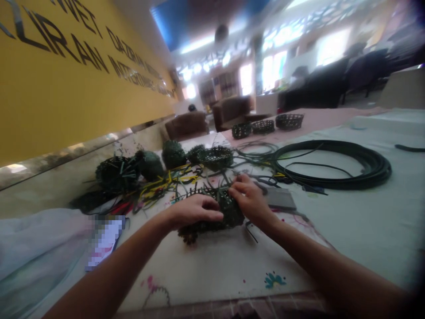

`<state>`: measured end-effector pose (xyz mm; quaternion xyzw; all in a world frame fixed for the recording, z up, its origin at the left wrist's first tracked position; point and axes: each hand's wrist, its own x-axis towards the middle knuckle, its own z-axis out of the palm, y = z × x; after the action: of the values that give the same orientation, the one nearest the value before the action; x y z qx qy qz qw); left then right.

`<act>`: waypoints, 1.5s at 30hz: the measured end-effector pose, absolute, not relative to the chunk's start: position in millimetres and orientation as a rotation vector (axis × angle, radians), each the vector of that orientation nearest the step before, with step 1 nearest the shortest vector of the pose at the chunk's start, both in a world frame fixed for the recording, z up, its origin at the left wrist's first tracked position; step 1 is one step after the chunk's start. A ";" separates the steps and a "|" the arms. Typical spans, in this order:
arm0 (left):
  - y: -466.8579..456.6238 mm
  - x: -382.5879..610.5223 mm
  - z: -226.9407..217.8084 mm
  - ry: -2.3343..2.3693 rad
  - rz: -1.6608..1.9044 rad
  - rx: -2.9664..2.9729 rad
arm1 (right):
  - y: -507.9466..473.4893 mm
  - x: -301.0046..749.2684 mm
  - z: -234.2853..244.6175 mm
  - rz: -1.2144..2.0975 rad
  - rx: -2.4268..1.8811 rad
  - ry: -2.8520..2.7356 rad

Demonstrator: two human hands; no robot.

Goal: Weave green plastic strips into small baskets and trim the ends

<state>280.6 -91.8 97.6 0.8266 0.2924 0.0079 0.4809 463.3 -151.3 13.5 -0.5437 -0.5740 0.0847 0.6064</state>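
The fingers of my right hand (253, 199) are pinched together at the right end of a dark green, loosely woven basket (234, 215), though blur hides whether they grip its rim or a strip there. My left hand (191, 210) lies over its near side, thumb and forefinger slightly parted at the front; I cannot tell whether they clamp the weave. The basket sits between my hands, low over a white surface (215, 283) painted with flowers, and loose dark green flat strips (219, 193) stick up from its top. I judge that I am working the rim, and that the next move calls for steadying the body on the left while the right fingers guide a loose end through the weave.

Just beyond my right hand lies a flat grey block (282, 198) (its purpose escapes me). Beyond the basket spreads a tangle of thin yellow strips (156, 190), with a rounded dark green woven piece (173, 155) behind. To the right rests a big black-green coil of flat strip (375, 172). Farthest back, a small dark open-weave basket (289, 122) stands on a pink cloth (328, 118).
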 end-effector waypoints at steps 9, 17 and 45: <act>-108.1 292.6 80.0 0.787 0.399 2.160 | -151.0 469.8 22.6 0.149 -1.149 -1.350; -108.9 297.7 82.8 0.798 0.902 1.540 | -154.0 469.3 18.0 0.245 -0.967 -1.407; -124.4 291.6 99.2 0.481 0.942 1.067 | -144.9 455.6 96.8 1.036 -0.879 -1.356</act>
<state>291.6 -124.4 99.2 0.4847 0.2185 0.4278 0.7310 455.6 -144.9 96.8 -0.3750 -0.5787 0.4420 0.5736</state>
